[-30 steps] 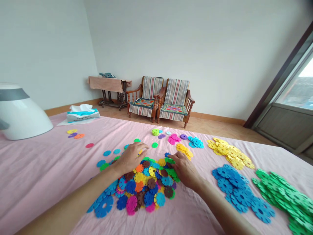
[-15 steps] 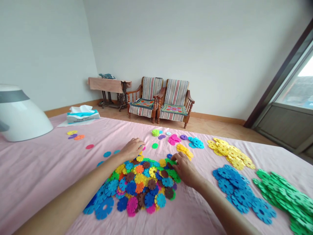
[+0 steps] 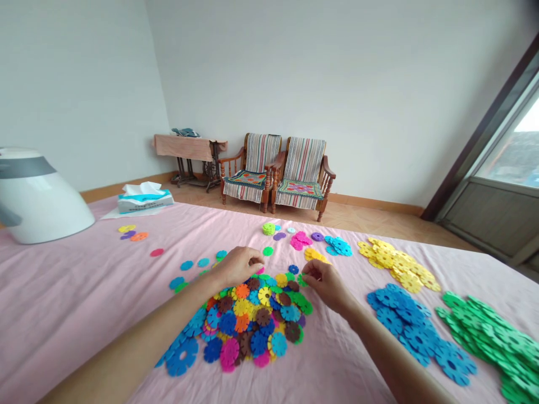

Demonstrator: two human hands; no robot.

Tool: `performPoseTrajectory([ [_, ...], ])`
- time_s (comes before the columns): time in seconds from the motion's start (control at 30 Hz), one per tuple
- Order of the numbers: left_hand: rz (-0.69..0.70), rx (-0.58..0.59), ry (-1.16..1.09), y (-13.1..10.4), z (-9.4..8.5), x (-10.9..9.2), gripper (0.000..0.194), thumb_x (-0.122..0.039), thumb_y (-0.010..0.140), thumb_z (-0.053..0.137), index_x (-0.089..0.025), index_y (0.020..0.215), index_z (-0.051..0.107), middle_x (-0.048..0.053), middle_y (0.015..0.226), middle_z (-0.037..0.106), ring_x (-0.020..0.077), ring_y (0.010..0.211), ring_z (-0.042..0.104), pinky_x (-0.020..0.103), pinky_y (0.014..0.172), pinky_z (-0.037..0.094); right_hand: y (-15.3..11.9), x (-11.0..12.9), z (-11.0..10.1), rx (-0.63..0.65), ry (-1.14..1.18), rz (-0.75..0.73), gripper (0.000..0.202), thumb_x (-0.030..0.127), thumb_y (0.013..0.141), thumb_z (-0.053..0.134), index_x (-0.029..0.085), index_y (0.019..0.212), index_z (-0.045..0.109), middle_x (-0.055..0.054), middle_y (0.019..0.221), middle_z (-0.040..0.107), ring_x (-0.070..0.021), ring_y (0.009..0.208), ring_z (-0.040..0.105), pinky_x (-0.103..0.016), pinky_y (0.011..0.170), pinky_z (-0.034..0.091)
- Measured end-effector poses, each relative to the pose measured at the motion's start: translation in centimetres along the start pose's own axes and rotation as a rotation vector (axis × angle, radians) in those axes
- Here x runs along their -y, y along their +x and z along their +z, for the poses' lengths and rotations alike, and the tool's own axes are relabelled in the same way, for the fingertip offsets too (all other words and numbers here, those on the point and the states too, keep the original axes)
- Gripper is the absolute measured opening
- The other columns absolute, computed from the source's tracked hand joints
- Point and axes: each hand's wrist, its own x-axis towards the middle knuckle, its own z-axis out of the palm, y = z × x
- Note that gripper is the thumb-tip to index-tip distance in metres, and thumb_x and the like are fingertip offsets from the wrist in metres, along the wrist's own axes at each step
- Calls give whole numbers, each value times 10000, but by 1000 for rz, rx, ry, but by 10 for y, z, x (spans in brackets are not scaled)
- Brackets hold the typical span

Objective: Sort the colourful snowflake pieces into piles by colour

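While discs (image 3: 241, 307) strew pink cloth (image 3: 337, 359) (rumpled), armchairs (image 3: 300, 174) stand beyond.

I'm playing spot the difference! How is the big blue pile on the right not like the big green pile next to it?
The blue pile is blue, while the green pile is green. The blue pile shows whole in the picture, but the green pile runs off its edge. The blue pile sits closer to the right hand than the green pile does. Both are heaps of flat, flower-shaped pieces.
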Motion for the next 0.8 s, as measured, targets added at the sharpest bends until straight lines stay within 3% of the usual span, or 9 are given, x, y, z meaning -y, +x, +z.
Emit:
performPoseTrajectory([
  [0.17, -5, -12, -147, 2, 24, -34, 245, -275, 783, 595, -161, 973, 699, 33, 853, 719, 154, 710, 637, 226, 622, 478, -5, 15, 13, -9, 228, -20, 84, 256, 715, 550, 194, 771, 553, 15, 660, 578, -127, 608, 551, -236, 562, 431],
  [0.3, -46, -44, -199, 3, 38, -45, 158, -251, 795, 575, -153, 838, 692, 12, 730, 703, 139, 624, 622, 217, 566, 463, -8, 23, 26, -43, 284, -31, 92, 269, 723, 581, 192, 768, 559, 7, 680, 588, -131, 619, 569, -238, 566, 455],
  [0.4, -96, -103, -182, 11, 38, -34, 113, -206, 789, 573, -151, 778, 671, -1, 673, 681, 140, 623, 621, 224, 590, 464, -8, 18, 28, -138, 294, 18, 154, 347, 762, 554, 193, 753, 546, -1, 668, 597, -139, 588, 584, -252, 559, 467],
  [0.57, -267, -190, -70, 38, 26, 2, 86, -183, 811, 608, -138, 753, 652, 11, 744, 674, 164, 756, 641, 252, 698, 491, -5, -2, 30, -356, 228, 137, 261, 452, 803, 485, 200, 757, 533, 7, 592, 581, -148, 523, 559, -257, 509, 434],
  [0.73, -430, -155, 19, 59, 22, 22, 250, -315, 912, 561, -139, 1086, 596, 68, 1078, 623, 190, 907, 623, 379, 782, 534, -9, -5, 35, -316, 148, 83, 256, 438, 819, 476, 199, 748, 537, 7, 589, 577, -146, 513, 547, -251, 497, 405],
  [0.8, -460, -136, 33, 62, 23, 26, 273, -313, 913, 559, -152, 1132, 580, 75, 1130, 605, 202, 945, 616, 387, 799, 533, -11, -2, 35, -293, 126, 68, 242, 415, 826, 471, 197, 745, 539, 7, 592, 574, -139, 498, 536, -246, 486, 392],
])
